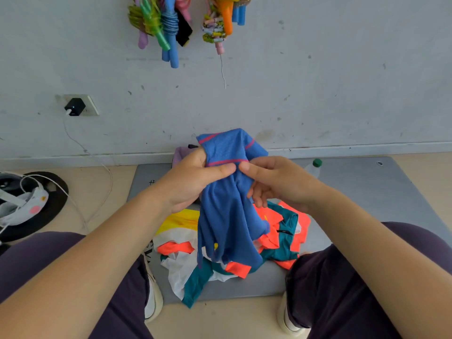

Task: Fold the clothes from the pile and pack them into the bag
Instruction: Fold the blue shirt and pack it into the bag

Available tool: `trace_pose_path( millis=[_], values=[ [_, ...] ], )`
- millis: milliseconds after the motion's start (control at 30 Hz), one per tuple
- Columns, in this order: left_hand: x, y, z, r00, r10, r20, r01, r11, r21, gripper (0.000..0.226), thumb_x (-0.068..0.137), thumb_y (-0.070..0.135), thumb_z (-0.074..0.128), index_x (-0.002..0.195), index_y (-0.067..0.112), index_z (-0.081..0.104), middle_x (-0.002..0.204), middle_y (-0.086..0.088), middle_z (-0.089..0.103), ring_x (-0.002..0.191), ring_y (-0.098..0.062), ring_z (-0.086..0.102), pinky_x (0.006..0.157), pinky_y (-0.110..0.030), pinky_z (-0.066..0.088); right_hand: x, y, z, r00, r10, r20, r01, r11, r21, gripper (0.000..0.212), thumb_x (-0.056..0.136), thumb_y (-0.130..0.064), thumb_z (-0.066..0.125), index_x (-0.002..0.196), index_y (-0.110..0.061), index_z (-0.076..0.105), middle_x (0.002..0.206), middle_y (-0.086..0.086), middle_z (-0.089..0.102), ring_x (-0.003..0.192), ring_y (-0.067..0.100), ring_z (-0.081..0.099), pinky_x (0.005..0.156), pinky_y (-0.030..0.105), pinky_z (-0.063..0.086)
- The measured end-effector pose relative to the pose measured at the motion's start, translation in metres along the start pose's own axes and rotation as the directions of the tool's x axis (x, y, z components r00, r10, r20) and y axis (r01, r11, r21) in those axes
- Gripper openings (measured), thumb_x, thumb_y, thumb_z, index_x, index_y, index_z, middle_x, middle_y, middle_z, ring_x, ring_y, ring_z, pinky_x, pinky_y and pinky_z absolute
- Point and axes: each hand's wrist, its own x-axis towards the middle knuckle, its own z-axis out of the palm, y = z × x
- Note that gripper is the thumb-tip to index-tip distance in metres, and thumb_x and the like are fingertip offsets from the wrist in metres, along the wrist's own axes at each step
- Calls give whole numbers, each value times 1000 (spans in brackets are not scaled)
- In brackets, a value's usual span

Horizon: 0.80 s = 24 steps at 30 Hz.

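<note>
Item: blue garment point(228, 211) with pink seam lines, held aloft between our knees, its lower part hanging crumpled down to the pile of clothes point(281, 231). We had our left hand point(193, 182) gripping the upper part of the garment, thumb laid across the front by the pink seam; our right hand point(274, 182) pinched the same seam just beside that thumb, its other fingers loosely curled behind the cloth. Pile: orange, teal, white and yellow pieces, unfolded, lying on a grey mat point(367, 182) on the floor. Bag: we took the lilac shape point(179, 154) showing behind the left hand to be it, though most of it was hidden and we could not be sure. Also noted: a clear bottle with a green cap point(315, 167) at the far side of the mat, a charger point(74, 106) in a wall socket, and bundles of coloured skipping ropes point(166, 23) hanging above. Step in hand, by our judgement: the first garment was picked up and being sorted for an edge, not yet folded. The next move called for spreading the hands apart along the seam to open the cloth flat before any fold.
</note>
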Motion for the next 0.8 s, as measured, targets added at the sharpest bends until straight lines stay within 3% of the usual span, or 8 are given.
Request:
trace_pose_path(
  millis=[100, 200, 267, 333, 467, 533, 633, 800],
  values=[
    [0, 4, -4, 1000, 26, -13, -26, 1000, 13, 30, 88, 10, 64, 119, 10, 64, 111, -8, 73, 103, -21, 70, 82, -34, 58, 2, 1, -9, 987, -81, -139, 89, 994, 56, 23, 91, -29, 63, 78, -10, 62, 64, 10, 65, 51, 20, 62, 54, 29, 51],
    [0, 9, -8, 997, 0, -83, 8, 996, 90, 43, 71, 39, 72, 103, 9, 71, 94, -9, 73, 87, -21, 70, 72, -37, 61, 1, 1, -15, 975, -119, -189, 144, 982, 123, 27, 87, -29, 64, 89, -2, 63, 77, 20, 66, 64, 21, 68, 66, 29, 58],
    [2, 11, -10, 988, 0, -156, 28, 984, 174, 70, 63, 62, 70, 102, 3, 71, 91, -10, 72, 84, -20, 69, 76, -39, 61, 0, 1, -15, 972, -158, -173, 178, 978, 109, 29, 82, -32, 65, 87, -3, 66, 87, 19, 68, 76, 23, 69, 77, 32, 58],
    [5, 12, -12, 971, 47, -233, -7, 986, 169, 67, 70, 71, 69, 103, 13, 69, 99, -5, 73, 90, -16, 69, 84, -43, 59, -2, 0, -13, 975, -202, -93, 213, 969, 128, 24, 83, -28, 63, 84, -4, 66, 91, 16, 68, 85, 22, 68, 82, 31, 56],
    [5, 8, -17, 997, 57, 53, -67, 975, 213, 57, 71, 42, 74, 124, 36, 53, 127, 9, 61, 113, -4, 61, 92, -24, 52, -5, -3, -11, 961, -269, 58, 251, 945, 212, 23, 87, -26, 62, 86, -3, 62, 99, 18, 65, 89, 22, 65, 83, 28, 52],
    [2, 1, -13, 977, -59, 205, -7, 952, 306, 55, 69, 39, 80, 119, 37, 59, 119, 10, 68, 111, -4, 63, 88, -20, 52, -6, -4, -9, 961, -271, 63, 250, 940, 232, 20, 89, -24, 59, 85, -4, 61, 93, 12, 67, 86, 20, 66, 80, 29, 53],
    [1, -3, -8, 974, -119, 193, 49, 941, 334, 25, 78, 31, 81, 100, 28, 68, 90, 13, 75, 86, -2, 70, 68, -15, 53, -6, -5, -8, 965, -262, 4, 251, 927, 279, 18, 90, -21, 53, 81, -9, 63, 82, 4, 70, 78, 16, 68, 75, 27, 56],
    [3, -1, -14, 949, -184, 257, 122, 963, 239, 20, 82, 18, 78, 95, 34, 74, 100, 7, 76, 93, -9, 72, 70, -17, 54, 1, -4, -17, 962, -204, -180, 258, 893, 369, 21, 95, -27, 48, 83, -13, 56, 80, 1, 67, 72, 14, 64, 72, 29, 55]
  ],
)
